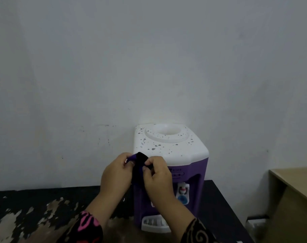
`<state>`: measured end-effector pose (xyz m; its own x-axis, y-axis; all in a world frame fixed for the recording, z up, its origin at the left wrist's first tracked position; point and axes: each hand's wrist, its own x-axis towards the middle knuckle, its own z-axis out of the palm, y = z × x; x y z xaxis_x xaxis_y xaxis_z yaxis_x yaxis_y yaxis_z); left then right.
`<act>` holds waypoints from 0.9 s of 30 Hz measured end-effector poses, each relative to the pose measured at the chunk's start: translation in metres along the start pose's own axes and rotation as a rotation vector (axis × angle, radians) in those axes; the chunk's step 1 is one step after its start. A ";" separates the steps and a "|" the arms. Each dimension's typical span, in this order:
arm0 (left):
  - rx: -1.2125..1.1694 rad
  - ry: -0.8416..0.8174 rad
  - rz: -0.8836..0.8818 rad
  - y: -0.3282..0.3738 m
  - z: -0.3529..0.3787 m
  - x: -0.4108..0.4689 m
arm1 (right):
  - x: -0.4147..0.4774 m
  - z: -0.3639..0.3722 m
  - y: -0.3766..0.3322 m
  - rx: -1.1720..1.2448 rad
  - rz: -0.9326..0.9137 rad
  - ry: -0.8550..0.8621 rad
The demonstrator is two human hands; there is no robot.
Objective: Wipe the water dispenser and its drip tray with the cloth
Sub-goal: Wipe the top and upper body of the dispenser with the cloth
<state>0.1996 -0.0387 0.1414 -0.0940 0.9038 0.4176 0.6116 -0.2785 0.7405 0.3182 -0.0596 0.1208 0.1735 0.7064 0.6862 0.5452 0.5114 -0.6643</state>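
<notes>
Both hands meet in front of the water dispenser (173,155): the left hand (116,174) and the right hand (157,176) each pinch the dark cloth (140,160) bunched between them, fingers curled round its folds, held up against the dispenser's upper front left corner. That dispenser, purple in the body with a white, grey-speckled top, stands on a black table (35,204) with worn, peeling paint, close to a pale wall (114,67). Its white drip tray (154,223) sits at the foot of the front, below the taps (183,192), and a light wooden desk (296,181) is at the right edge.
</notes>
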 end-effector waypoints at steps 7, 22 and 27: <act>-0.220 0.200 0.117 0.020 0.019 0.023 | 0.013 -0.020 0.004 -0.467 -0.156 0.022; 0.083 -0.102 0.324 0.006 0.062 0.038 | 0.031 -0.024 0.015 -0.621 -0.102 -0.074; 0.288 -0.225 0.246 0.027 0.060 0.073 | 0.040 -0.018 0.008 -0.669 0.004 -0.123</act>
<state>0.2566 0.0389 0.1604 0.2356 0.8790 0.4146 0.7912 -0.4212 0.4434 0.3446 -0.0357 0.1483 0.1035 0.7782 0.6195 0.9417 0.1238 -0.3130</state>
